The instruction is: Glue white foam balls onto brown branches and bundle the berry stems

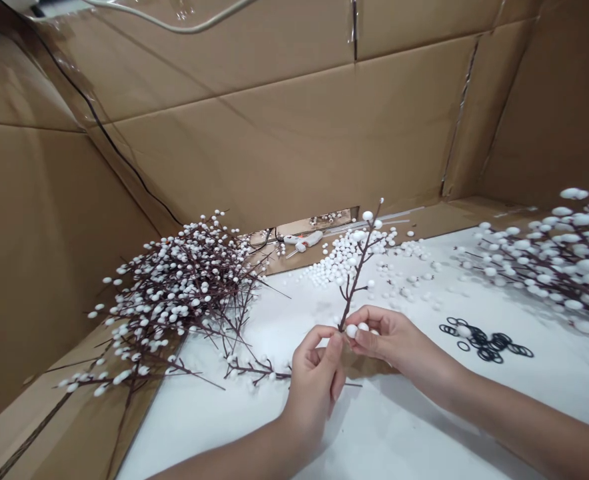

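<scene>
Now, left hand [314, 387]: thumb and fingers closed on the lower end of a thin dark-brown forked twig [359, 273].

Right hand [382, 337]: fingers curled around a small round white foam ball [351, 331], pressing it against the twig, with a second ball just beside it.

Hands: together, fingertips nearly meeting at the base of the twig.

Twig: held almost upright, leaning slightly right, above a flat white sheet [234, 427], with white balls along its side shoots.

Left side: a large heap of dark-brown branches studded with white balls [184, 293], lying partly on a tan cardboard panel.

Right side: a similar white-studded brown branch cluster [564, 260], with small black rubber rings [484, 343] scattered nearer the right hand.

Behind: a loose spread of white foam balls [342, 260], a white hot glue gun [302, 241] and long translucent glue sticks [374, 223].

Surround: tan corrugated cardboard walls [249, 140], taped at the seams.
</scene>
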`<state>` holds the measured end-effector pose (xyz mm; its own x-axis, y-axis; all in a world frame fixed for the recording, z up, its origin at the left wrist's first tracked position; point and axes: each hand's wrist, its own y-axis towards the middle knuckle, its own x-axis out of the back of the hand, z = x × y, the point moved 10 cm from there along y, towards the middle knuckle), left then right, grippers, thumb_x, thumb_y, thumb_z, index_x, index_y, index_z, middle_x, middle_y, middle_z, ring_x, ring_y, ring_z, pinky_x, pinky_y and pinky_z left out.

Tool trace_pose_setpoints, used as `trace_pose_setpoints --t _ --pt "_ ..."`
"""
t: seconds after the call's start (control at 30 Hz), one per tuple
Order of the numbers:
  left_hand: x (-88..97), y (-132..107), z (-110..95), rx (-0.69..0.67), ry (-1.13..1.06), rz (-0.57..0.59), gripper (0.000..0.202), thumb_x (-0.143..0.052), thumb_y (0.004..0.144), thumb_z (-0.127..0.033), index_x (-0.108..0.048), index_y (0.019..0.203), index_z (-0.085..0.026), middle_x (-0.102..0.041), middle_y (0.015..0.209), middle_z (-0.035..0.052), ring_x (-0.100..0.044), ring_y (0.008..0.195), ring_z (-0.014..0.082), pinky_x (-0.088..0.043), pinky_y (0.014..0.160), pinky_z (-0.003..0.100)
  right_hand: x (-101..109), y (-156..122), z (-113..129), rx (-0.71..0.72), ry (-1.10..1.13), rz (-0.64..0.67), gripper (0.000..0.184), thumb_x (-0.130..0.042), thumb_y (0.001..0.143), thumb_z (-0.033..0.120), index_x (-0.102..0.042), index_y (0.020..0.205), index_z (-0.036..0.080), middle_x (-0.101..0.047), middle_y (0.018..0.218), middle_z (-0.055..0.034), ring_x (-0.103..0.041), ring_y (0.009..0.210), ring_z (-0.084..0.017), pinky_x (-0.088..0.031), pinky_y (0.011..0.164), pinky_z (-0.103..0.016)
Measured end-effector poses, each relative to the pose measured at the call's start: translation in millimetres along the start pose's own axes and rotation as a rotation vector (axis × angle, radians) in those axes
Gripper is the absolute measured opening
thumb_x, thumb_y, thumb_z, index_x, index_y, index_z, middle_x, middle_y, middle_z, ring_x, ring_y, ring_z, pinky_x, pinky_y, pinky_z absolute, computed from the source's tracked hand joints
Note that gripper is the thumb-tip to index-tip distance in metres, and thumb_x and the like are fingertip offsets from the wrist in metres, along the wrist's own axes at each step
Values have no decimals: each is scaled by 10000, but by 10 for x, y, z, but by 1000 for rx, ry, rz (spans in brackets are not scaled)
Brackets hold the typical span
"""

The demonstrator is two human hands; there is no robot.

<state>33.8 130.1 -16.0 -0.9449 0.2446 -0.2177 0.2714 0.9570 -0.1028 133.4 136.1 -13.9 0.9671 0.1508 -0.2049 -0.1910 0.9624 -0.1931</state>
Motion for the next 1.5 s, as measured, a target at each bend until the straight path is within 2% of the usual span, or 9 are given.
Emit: trace_pose_setpoints --t 0.27,0.43,0.6,0.67,0.77,0.9,1.03,1.27,1.5 --pt "-60 18 61 3 -117 75 246 -560 761 -440 -485 743 -207 -389 288 -115 -186 233 14 -114 292 131 -13 -42 48 13 -5 -27 452 -718 565 528 -618 836 180 -596 668 0 -552 596 -133 -396 537 -234" --pt "-95 18 84 18 -159 105 273 -573 741 -464 -482 750 -207 -415 284 -110 -161 209 13 -83 259 133 33 -35 71 57 -52 -55 422 -710 577 529 -630 801 180 -570 656 8 -518 587 -112 -369 523 -213" --pt "-102 7 68 20 -182 98 274 -566 745 -469 -472 769 -213 -444 284 -106 -152 201 10 -67 262 134 50 -51 74 60 -84 -77 387 -691 619 507 -646 840 192 -613 703 -10 -556 647 -144 -399 576 -245" --pt "-112 0 47 10 -181 101 279 -557 749 -475 -465 771 -212 -499 308 -84 -154 202 5 -58 279 136 30 -48 60 47 -48 -66 396 -696 615 497 -644 853 185 -636 734 -27 -574 673 -160 -409 597 -261" --pt "-145 -8 7 -9 -176 120 310 -559 738 -494 -451 750 -204 -614 411 -17 -151 213 -8 -46 295 140 17 -35 77 73 15 -61 441 -726 581 483 -619 890 186 -627 735 -17 -557 581 -128 -388 535 -239" --pt "-188 -12 -10 -3 -195 148 297 -555 754 -468 -433 730 -198 -696 577 46 -142 231 -22 -44 298 139 15 -28 102 110 21 -60 420 -720 585 498 -593 815 171 -546 565 36 -400 404 -52 -253 410 -192" --pt "-220 -19 -13 -4 -226 180 267 -534 781 -435 -419 727 -200 -705 603 45 -140 230 -19 -51 287 134 -10 -53 102 104 38 -46 392 -702 612 500 -588 799 175 -497 470 58 -358 378 -52 -219 400 -192" --pt "-245 -24 12 -6 -268 228 235 -499 808 -419 -402 745 -215 -700 573 28 -150 214 -4 -57 265 126 -22 -80 113 117 65 -60 350 -695 629 477 -611 817 194 -550 515 34 -452 416 -92 -299 432 -215" --pt "-246 -26 21 -4 -246 244 226 -490 815 -410 -406 741 -214 -692 554 19 -152 215 -2 -51 265 126 21 -65 66 88 63 -87 376 -697 609 512 -605 793 196 -588 587 11 -488 467 -97 -301 449 -209"
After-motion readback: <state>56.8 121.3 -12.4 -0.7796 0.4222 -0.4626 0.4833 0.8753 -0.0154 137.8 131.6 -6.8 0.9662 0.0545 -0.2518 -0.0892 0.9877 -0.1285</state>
